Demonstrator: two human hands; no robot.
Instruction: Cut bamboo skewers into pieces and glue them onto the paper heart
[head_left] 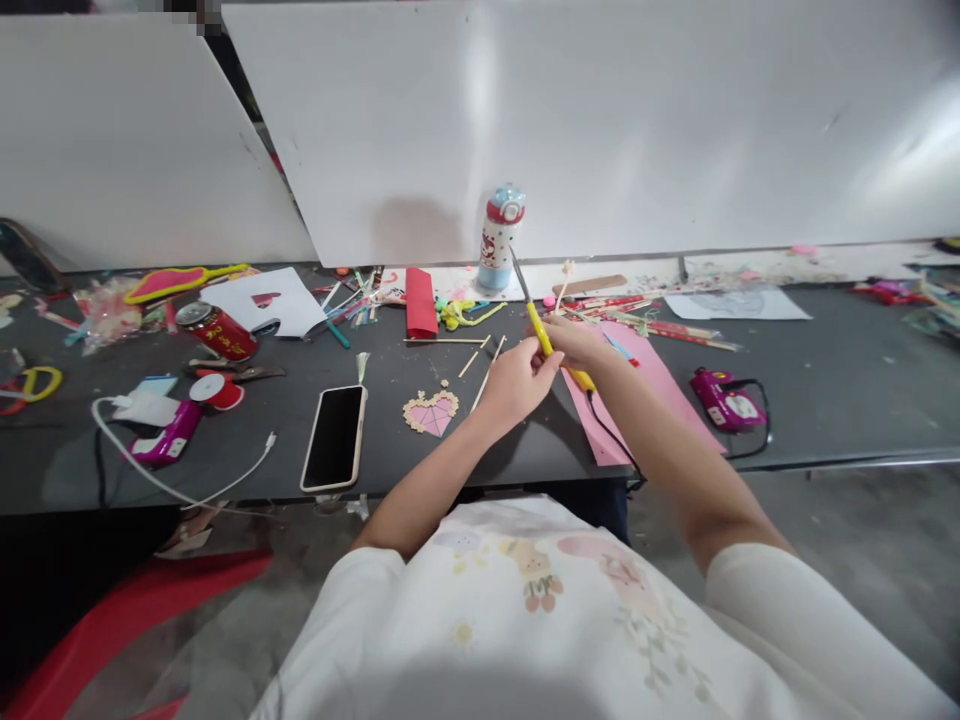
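My right hand point(581, 346) is closed round yellow-handled scissors point(540, 334), whose blades point up and away toward a small bottle point(500, 240). My left hand point(516, 386) sits just left of the scissors with its fingers pinched together by the handle; what it grips is too small to make out. Both hands hover over the dark table point(825, 380), above the left edge of a pink paper sheet point(652, 385). A heart-shaped piece point(431, 412) made of small sticks lies on the table left of my left hand. Thin wooden sticks point(480, 356) lie just beyond it.
A phone point(335, 437) lies face up near the front edge. Magenta glue guns rest at the right point(724, 400) and the left point(166, 440), with a white cable. A red can point(219, 332), red tape roll point(217, 392), red folded paper point(421, 302) and scraps litter the table. White boards point(600, 120) stand behind.
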